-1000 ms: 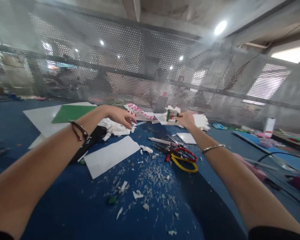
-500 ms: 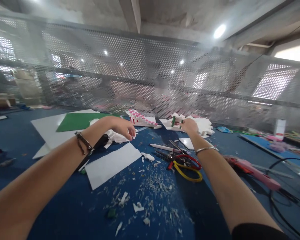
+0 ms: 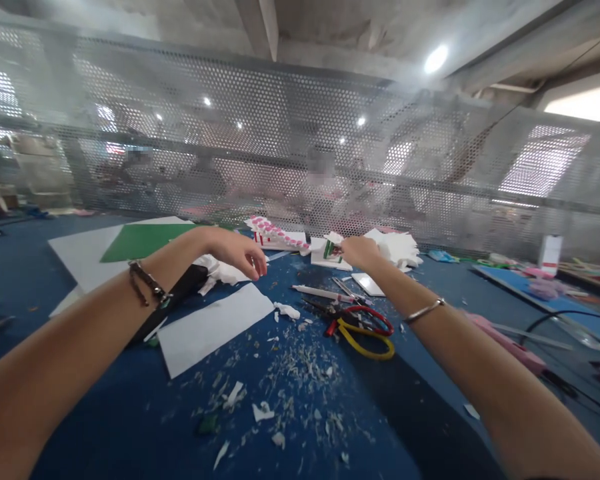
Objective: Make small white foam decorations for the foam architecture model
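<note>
Between our two hands, nearer the right, sits the green-posted piece (image 3: 333, 249). Right hand (image 3: 361, 253) reaches in from its right, fingers pinching it at the near side; a small white card (image 3: 319, 252) lies at or under it, contact hard to judge. Left hand (image 3: 240, 255) hangs loose above the counter (image 3: 145, 417), fingers half curled and apart, nothing in them.

State of work: beyond and between our hands the pink-dotted piece (image 3: 280, 233) stands shaped, its slope running down towards the posted piece. We judge that one well formed. The posted piece has its uprights on; whether it is fixed down we cannot tell, nor how much is left. The two pieces are apart.

Edges and room: a mesh screen (image 3: 260, 100) closes off the far side, close behind both pieces, so little reach beyond. White fringed paper (image 3: 399, 248) crowds just past our right hand; crumpled white paper (image 3: 225, 271) lies under and beside our left. Nearer us, below the right hand, a red-handled tool (image 3: 380, 315) and a yellow handle (image 3: 367, 348) tangle by a white pen-like tool (image 3: 316, 292); our right forearm passes just beside. Best room: the narrow blue gap between the hands. Shavings (image 3: 300, 373) litter the counter on our side.
</note>
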Motion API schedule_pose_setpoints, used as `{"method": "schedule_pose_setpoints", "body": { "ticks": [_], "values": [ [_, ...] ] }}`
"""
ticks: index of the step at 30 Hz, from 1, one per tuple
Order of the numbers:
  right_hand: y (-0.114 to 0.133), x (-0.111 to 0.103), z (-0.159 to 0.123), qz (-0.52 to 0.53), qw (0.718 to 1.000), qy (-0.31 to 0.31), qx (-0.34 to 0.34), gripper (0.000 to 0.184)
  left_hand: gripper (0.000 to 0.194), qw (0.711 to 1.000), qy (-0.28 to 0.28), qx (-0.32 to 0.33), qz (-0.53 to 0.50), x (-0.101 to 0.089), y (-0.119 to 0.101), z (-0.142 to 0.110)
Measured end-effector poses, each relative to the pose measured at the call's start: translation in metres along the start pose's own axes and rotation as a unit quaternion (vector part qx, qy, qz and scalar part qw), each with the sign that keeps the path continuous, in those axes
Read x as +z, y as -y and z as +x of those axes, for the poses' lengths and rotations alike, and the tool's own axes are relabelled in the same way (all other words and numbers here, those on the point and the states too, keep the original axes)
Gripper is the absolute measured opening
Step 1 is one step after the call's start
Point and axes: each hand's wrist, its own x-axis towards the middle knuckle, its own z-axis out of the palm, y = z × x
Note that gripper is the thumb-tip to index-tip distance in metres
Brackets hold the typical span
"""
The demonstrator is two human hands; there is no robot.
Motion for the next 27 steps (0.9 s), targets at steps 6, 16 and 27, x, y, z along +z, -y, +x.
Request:
{"method": "schedule_pose_setpoints", "body": {
  "ticks": [6,16,27],
  "values": [
    [0.009,-0.01,-0.039,0.01,0.991,-0.011,-0.132,0.024,0.029,0.995,-0.004,0.051,0.09,0.029,-0.032,0.025],
    [-0.001,-0.033,-0.082,0.092,0.965,-0.112,-0.218,0.025,0.014,0.985,-0.085,0.066,0.135,0.034,-0.048,0.027],
    [0.002,-0.045,-0.096,0.223,0.898,-0.046,-0.376,0.022,0.016,0.963,-0.197,-0.121,0.14,0.001,0.046,-0.003]
  ]
}}
